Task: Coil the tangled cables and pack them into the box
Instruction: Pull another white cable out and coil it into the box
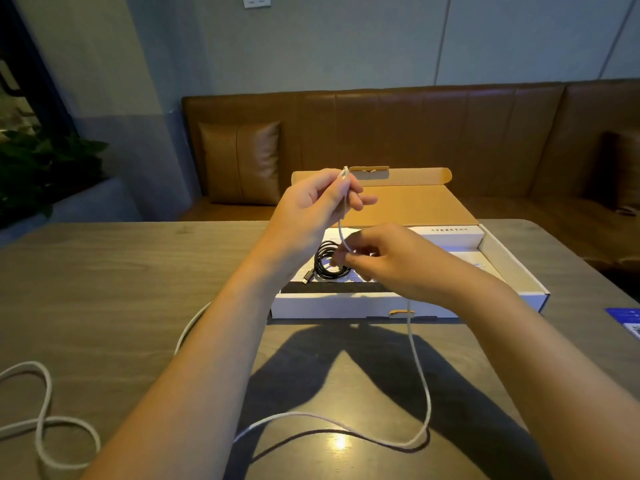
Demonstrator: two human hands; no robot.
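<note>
White cable [420,375] runs through both my hands above the open box [512,268]. My left hand [311,206] is raised, pinching a folded end of the cable between thumb and fingers, with the bend poking up just above the fingertips. From there the cable drops to my right hand [384,258], which is lower, over the box, fingers curled round the strand; that hand is a little blurred, so I cannot tell how tight the hold is. Below my right hand the cable hangs past the front wall of the box, sweeps in a wide curve across the table [104,271] and goes under my left forearm. More of it lies in loose loops at the table's near left corner.

Inside the box, on the left side, a black cable [325,263] sits already coiled, its plug pointing toward the front left. The brown cardboard lid [415,206] stands open behind. A blue booklet [627,318] lies at the table's right edge, and a brown sofa [450,133] lines the wall beyond.
</note>
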